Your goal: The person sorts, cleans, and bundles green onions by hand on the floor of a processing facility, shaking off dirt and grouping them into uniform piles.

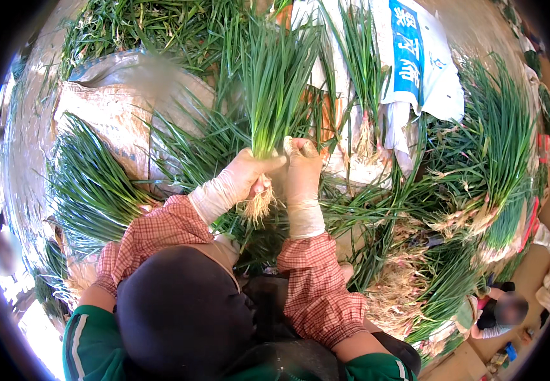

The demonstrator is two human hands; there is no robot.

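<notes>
My left hand (244, 174), in a pale glove, is closed round a bunch of green onions (273, 95) just above the roots. The long green leaves point away from me, and the pale, stringy roots hang below my fist. Right beside it is my gloved right hand (303, 168), its fingers curled in against the thumb near the stems. Whatever those fingers may pinch is too small to make out. Past the right hand, another bunch of green onions (365, 136) rests on white sacking with its roots toward me.
A white sack with a blue panel (433, 76) lies at the far right. Green onion heaps (490, 146) spread along the right, and another heap (91, 184) lies at left beside a tan woven sack (106, 117). A person (500, 314) is at lower right.
</notes>
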